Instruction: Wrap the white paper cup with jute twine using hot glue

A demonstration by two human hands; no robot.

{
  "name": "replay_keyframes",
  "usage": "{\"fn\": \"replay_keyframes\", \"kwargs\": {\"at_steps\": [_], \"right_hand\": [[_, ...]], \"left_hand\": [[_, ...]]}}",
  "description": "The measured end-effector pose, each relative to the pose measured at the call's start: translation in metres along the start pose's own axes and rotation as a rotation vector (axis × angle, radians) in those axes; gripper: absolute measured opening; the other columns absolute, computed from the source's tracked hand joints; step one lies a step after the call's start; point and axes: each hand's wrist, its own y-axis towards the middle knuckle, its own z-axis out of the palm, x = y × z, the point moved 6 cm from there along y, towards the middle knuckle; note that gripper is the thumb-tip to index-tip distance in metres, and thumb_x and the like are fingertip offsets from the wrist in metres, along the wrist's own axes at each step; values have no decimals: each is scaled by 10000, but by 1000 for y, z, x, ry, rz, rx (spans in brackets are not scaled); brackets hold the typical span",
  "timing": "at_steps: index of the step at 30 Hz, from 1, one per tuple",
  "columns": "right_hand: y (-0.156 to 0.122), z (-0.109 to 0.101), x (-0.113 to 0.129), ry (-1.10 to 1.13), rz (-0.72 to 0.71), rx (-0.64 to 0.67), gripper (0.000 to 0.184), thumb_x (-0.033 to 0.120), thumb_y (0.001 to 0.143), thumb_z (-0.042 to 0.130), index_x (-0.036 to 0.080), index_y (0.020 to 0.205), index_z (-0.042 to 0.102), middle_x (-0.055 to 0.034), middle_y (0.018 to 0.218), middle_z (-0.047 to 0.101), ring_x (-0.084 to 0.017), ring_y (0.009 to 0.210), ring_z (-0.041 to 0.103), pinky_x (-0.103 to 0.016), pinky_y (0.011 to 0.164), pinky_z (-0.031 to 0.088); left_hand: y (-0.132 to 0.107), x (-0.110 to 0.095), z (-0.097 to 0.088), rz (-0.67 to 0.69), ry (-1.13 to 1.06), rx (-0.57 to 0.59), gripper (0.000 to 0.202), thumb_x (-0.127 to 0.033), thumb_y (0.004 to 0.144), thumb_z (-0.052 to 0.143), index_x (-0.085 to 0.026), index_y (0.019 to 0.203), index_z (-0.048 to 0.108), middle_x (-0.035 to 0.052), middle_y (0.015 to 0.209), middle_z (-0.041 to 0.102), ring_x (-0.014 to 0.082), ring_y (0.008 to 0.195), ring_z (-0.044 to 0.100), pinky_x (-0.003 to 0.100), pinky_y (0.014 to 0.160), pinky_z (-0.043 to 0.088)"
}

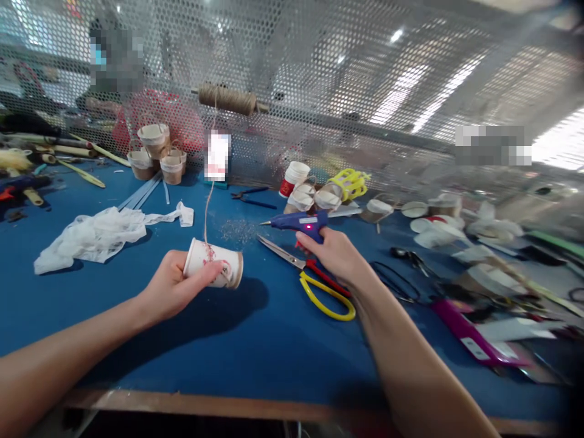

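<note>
My left hand (182,280) is wrapped round a white paper cup (219,258) with a reddish print, lying on its side just above the table. Brown twine rings the cup's right end, and a strand of twine (207,210) runs up from it towards the spool of twine (227,99) on the mesh. In my right hand (335,252) is a blue glue gun (296,222), its nozzle pointing left and a red light lit on its side. Below that hand, scissors (314,280) with red and yellow handles rest on the blue table, blades towards the upper left.
A crumpled white lace strip (100,237) lies at left. Twine-wrapped cups (157,152) are stacked behind it, near a phone (218,157). Pliers (253,198) lie at the back. More cups (296,176) and cluttered scraps (493,274) fill the right, beneath a perforated metal screen (292,73).
</note>
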Motion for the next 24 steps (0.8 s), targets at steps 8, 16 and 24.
{"fn": "replay_keyframes", "kwargs": {"at_steps": [8, 16, 24], "right_hand": [[45, 24, -33, -118, 96, -6, 352, 407, 780, 472, 164, 527, 494, -78, 499, 564, -167, 482, 553, -285, 485, 404], [4, 31, 56, -95, -299, 91, 304, 425, 807, 456, 196, 742, 646, -45, 879, 641, -172, 881, 565, -287, 779, 419], [-47, 45, 134, 505, -675, 318, 142, 234, 751, 578, 117, 748, 658, -27, 753, 603, -108, 709, 548, -231, 664, 433]], "left_hand": [[-1, 7, 6, -83, -75, 40, 286, -261, 765, 507, -105, 542, 596, -19, 425, 494, 62, 390, 363, 170, 350, 296], [-3, 8, 16, -156, -155, 126, 254, -274, 769, 507, -100, 636, 635, 7, 519, 571, 79, 450, 438, 183, 424, 371], [-2, 18, 14, -254, -261, 123, 263, -295, 726, 583, -110, 540, 602, -34, 454, 506, 56, 420, 387, 167, 409, 312]]}}
